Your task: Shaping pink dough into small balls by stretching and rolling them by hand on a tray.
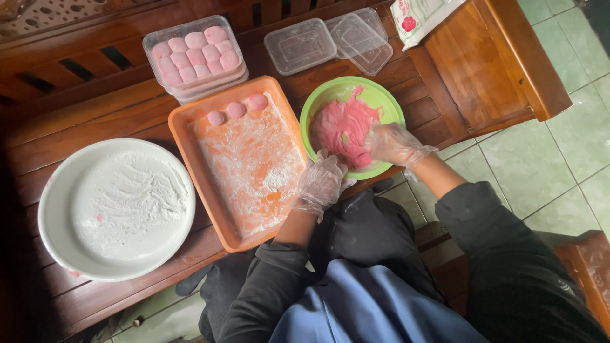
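On the wooden bench (95, 114), a green bowl (381, 95) is sitting at the near edge, and a mass of pink dough (346, 127) is lying inside it. Both hands are wearing thin clear gloves. The right hand (394, 145) is reaching into the bowl from the near side, its fingers pressing into the dough's right edge, half curled around a bit of it rather than spread wide. The left hand (323, 181) is resting at the bowl's near left rim, fingers loosely bent and touching the dough's lower edge; whether it is gripping any dough I cannot tell. Just left of the bowl, an orange tray (184, 121) dusted with white flour is lying with three small pink balls (236, 110) sitting in a row at its far end. Beyond the tray, a clear plastic box (152, 41) is holding rows of the same pink balls. Farther left, a large white round plate (51, 222) is carrying a spread of flour. Two empty clear containers (300, 46) are lying behind the bowl, touching each other, with a white printed bag (419, 16) near them at the far right.
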